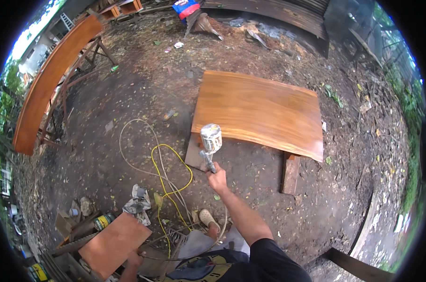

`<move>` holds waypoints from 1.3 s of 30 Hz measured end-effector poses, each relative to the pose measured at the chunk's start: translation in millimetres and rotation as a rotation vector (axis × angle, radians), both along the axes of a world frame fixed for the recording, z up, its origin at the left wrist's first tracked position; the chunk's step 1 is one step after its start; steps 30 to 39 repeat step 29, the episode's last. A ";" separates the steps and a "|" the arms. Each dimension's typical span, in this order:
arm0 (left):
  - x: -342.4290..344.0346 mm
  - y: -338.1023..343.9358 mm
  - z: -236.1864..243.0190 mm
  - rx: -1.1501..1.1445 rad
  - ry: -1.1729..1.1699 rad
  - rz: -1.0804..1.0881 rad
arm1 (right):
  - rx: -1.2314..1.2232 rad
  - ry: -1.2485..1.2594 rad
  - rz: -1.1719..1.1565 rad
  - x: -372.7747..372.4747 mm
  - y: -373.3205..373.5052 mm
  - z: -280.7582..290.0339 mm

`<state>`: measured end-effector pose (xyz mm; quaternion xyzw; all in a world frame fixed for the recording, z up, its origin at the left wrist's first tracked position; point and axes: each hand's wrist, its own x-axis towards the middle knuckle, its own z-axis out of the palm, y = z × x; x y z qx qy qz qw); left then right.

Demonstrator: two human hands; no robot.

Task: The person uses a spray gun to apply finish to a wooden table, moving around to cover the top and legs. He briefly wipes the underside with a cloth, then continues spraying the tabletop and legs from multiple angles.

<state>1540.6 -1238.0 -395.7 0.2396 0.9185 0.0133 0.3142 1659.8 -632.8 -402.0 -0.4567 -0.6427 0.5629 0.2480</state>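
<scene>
In my right hand (pixel 216 178) is a paint spray gun (pixel 207 159), its paint-spattered metal cup (pixel 211 137) standing uppermost. The gun is in front of the near left edge of a broad, glossy brown wooden slab (pixel 260 110), which rests on wooden supports. At lower left, my left hand (pixel 135 258) is closed around an air hose (pixel 185 258) that curves past my body toward the right arm. Beside that hand lies a flat reddish-brown board (pixel 115 245); partly hidden fingers leave unclear whether they touch it.
A long brown plank (pixel 58 84) stands on trestles at left. Yellow cord (pixel 192 174) and pale hose loop over the dirt near my foot (pixel 207 218). Paint cans (pixel 103 221) and crumpled paper (pixel 138 204) lie lower left. Corrugated sheet metal (pixel 274 16) stands at the back.
</scene>
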 end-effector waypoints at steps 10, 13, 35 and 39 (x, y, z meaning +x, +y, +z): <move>31.7 99.4 22.6 -0.156 -0.035 0.066 | 0.057 -0.184 -0.171 137.9 36.9 -30.1; 42.0 137.5 19.6 -0.136 -0.093 0.079 | 0.068 -0.220 -0.339 201.3 59.2 -42.2; 168.9 330.9 -0.8 -0.155 -0.070 -0.407 | 0.131 -0.398 -0.772 509.2 153.6 -33.3; 168.9 330.9 -0.8 -0.155 -0.070 -0.407 | 0.131 -0.398 -0.772 509.2 153.6 -33.3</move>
